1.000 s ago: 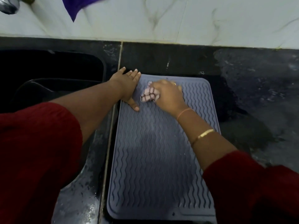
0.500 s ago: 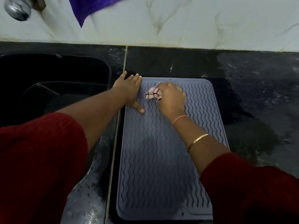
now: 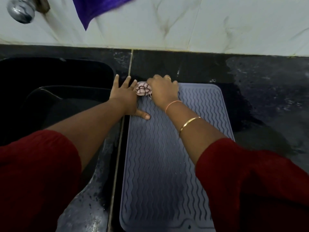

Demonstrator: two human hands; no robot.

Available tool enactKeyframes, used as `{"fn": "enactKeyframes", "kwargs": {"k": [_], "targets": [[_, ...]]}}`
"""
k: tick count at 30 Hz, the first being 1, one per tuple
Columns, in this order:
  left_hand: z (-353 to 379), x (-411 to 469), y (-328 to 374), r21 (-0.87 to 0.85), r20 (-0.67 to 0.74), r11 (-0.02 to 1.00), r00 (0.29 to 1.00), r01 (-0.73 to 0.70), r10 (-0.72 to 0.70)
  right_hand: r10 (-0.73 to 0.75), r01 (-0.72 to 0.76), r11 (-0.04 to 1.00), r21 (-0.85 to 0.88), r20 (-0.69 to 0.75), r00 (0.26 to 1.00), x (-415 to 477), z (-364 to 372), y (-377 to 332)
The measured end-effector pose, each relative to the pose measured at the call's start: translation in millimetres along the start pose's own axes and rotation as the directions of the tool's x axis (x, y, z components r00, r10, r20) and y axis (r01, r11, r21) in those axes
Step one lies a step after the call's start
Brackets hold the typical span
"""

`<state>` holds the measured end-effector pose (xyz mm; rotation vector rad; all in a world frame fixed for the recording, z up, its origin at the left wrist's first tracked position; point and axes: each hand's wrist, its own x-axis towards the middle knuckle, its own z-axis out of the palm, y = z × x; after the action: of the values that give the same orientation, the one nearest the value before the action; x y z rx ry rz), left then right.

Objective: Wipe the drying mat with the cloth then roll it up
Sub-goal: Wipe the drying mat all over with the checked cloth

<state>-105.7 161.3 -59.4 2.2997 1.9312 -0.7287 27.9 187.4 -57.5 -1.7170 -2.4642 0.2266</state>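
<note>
A grey drying mat [image 3: 160, 161] with wavy ribs lies flat on the dark counter, right of the sink. My right hand [image 3: 163, 91] grips a bunched pink checked cloth [image 3: 143, 90] at the mat's far left corner. My left hand [image 3: 125, 96] lies flat with fingers spread at the mat's far left edge, its thumb pressing on the mat and its fingers reaching onto the counter. The two hands are side by side with the cloth between them.
A black sink [image 3: 55, 91] lies to the left. The dark counter [image 3: 267, 91] right of the mat looks wet. A white tiled wall [image 3: 200, 22] rises behind, with a metal tap fitting [image 3: 20, 11] and a hanging purple cloth [image 3: 97, 7].
My right hand has pushed the cloth from the mat's upper part to its far left corner. My left hand has slid slightly farther along the mat's edge. The camera has tilted up a little.
</note>
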Motion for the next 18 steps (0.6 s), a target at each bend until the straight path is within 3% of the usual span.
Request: {"fn": "enactKeyframes", "kwargs": {"k": [5,11,12,15,16,18], "targets": [[2,-2,-1,-0.055,-0.002,0.998,1.0,0.02,-0.02,0.217,-0.217,0.976,-0.004,0.024,0.976,-6,-11,18],[1,-1,0,-0.074,0.018,0.997,1.0,0.017,-0.015,0.424,-0.427,0.896,0.125,0.05,0.904,-2,-20,23],[-1,-1,0,-0.062,0.024,0.998,1.0,0.016,-0.015,0.388,-0.388,0.911,0.14,0.032,0.921,0,-19,13],[-6,0,2,-0.023,0.062,1.0,0.998,0.008,-0.006,0.066,-0.072,0.991,0.109,0.056,0.996,-4,-4,-16],[-8,-1,3,-0.018,0.077,1.0,0.997,0.011,-0.01,0.028,-0.033,0.994,0.104,0.05,0.998,-7,-2,-18],[-10,-2,3,-0.012,0.084,1.0,0.996,0.024,-0.023,0.087,-0.086,0.993,0.077,-0.014,0.996,-10,-2,-5]]}}
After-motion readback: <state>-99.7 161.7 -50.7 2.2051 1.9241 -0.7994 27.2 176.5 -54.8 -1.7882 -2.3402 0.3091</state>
